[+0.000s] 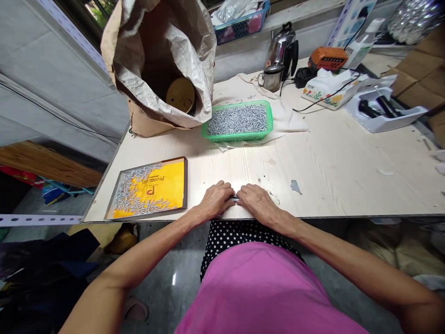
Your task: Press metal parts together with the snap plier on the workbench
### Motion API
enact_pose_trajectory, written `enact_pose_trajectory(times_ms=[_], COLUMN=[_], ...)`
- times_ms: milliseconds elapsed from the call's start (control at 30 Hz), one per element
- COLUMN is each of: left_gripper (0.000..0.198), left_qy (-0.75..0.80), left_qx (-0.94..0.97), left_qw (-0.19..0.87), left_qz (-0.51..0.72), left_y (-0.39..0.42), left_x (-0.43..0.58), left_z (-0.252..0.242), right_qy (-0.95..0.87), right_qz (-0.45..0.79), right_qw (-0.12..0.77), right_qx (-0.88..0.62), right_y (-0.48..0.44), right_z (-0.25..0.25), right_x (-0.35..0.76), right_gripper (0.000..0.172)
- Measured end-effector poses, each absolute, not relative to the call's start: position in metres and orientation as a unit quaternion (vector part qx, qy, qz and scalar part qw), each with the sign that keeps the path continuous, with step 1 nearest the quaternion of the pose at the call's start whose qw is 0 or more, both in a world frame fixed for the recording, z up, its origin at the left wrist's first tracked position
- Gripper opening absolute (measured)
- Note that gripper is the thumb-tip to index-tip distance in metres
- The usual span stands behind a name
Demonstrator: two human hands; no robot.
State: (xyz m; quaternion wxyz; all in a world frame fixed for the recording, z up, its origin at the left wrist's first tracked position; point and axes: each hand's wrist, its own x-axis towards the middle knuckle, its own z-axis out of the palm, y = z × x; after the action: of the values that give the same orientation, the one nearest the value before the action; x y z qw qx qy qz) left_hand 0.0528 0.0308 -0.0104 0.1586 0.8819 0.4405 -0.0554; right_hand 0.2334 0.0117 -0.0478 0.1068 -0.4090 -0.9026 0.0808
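Near the table's front edge, my left hand (216, 200) and my right hand (257, 202) meet with fingers curled in. Between their fingertips shows a small dark piece (235, 198), pinched from both sides; most of it is covered, and its kind cannot be made out. Left of my hands lies a shallow tray (185, 183) with a yellow printed sheet (167, 183) in it. Many small silvery metal pins (127, 197) are scattered over that sheet. Beyond my hands stands a green plastic basket (239, 137) filled with similar silvery pins (239, 118).
A large open woven sack (153, 118) stands at the back left. Farther back are a metal kettle (278, 48), a glass mug (272, 79), an orange battery (327, 58), a tissue box (323, 93) and a white tray (378, 121). A grey scrap (295, 186) lies to the right.
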Motion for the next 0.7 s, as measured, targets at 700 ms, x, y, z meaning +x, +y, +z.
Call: enact_pose_trajectory(times_ms=[700], left_gripper=[0.057], left_qy=[0.425], left_qx=[0.88], left_qw=[0.171], left_qz=[0.126], left_y=[-0.053], left_x=[0.062], left_z=[-0.052], right_qy=[-0.869], right_qz=[0.069], right_qw=[0.117], right_qx=[-0.476], right_y=[0.082], right_z=[-0.04], right_x=[0.247], right_gripper=[0.018])
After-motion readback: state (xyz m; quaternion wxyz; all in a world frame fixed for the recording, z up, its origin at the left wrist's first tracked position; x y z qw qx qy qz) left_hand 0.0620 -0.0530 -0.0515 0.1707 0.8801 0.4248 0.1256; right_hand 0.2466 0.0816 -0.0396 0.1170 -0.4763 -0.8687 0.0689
